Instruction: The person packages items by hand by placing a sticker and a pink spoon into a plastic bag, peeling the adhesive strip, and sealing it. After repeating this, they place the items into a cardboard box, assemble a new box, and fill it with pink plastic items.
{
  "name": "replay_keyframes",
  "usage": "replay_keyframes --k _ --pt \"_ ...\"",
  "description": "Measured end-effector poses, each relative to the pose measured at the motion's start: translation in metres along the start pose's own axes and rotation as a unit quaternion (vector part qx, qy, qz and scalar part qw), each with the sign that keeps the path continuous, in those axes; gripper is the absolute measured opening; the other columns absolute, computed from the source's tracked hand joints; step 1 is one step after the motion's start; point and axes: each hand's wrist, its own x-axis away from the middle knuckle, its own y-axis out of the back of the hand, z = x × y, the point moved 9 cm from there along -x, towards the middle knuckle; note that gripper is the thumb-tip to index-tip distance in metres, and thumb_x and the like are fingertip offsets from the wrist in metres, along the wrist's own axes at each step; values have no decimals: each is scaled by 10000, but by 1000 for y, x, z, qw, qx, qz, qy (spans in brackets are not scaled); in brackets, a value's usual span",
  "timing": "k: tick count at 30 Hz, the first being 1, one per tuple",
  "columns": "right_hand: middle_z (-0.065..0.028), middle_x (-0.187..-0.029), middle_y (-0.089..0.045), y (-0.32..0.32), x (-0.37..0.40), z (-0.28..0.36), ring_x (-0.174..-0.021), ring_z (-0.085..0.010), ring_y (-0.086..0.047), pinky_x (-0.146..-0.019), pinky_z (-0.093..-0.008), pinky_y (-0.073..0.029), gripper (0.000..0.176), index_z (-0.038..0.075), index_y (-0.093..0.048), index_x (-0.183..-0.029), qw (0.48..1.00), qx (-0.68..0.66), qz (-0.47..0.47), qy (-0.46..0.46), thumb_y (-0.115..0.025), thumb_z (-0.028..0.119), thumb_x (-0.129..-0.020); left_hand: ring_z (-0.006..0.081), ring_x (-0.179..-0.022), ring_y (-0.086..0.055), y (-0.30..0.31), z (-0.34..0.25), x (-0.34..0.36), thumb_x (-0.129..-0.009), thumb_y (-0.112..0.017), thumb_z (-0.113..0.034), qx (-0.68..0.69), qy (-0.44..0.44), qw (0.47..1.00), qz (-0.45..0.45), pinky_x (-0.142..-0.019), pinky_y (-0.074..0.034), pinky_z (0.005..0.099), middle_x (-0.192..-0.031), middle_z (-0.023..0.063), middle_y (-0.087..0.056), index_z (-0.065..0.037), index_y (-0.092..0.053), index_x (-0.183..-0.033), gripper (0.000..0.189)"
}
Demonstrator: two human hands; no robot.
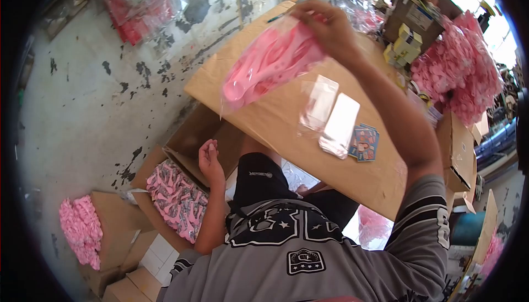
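Note:
High over the table, my right hand [325, 22] pinches the upper end of a clear plastic bag [270, 62] filled with long pink pieces, some with rounded ends. The bag hangs at a slant toward the left, above the table's edge. My left hand [210, 160] is raised near the table's left edge, with its fingers loosely curled and nothing visible in them. Below it stands an open cardboard box [190, 147] full of small pink packed pieces [177, 200]. On the table lie two stacks of clear sleeves [330, 114] and a small pile of blue printed cards [363, 143].
Brown cardboard covers the table [259, 112]. A box with yellow packs [406, 43] and a large heap of pink pieces [460, 65] stand at the right. More pink pieces [81, 230] lie by cartons at lower left. Bags [140, 7] rest near the peeling wall.

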Motion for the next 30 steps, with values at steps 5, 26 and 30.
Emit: replay_keyframes --k 5,26,30 --pt "-53 -1127 -744 -85 7 3 -1184 -199 -661 -1021 -323 -487 141 29 -766 -1092 991 -41 57 115 -680 104 -1010 127 -1053 -651 35 -61 -16 -1101 -576 -215 22 -44 995 -92 -923 -503 272 -1172 70 -713 -28 -641 -1266 257" --pt "-120 -1211 -659 -154 79 -32 -1184 -329 -585 -1028 -458 -469 307 59 -701 -1114 978 167 106 70 -777 219 -863 329 -1075 -588 -224 -222 -70 -886 -777 -214 -439 -474 713 272 -916 -462 457 -1096 98 -631 -78 -681 -1082 258" --pt "-91 -1117 -657 -150 78 -34 -1114 -310 -591 -977 -435 -482 210 70 -711 -1011 976 194 76 64 -777 192 -853 320 -1023 -597 -225 -221 -68 -896 -752 -157 -413 -478 727 269 -879 -453 453 -1034 87 -641 -67 -677 -984 146"
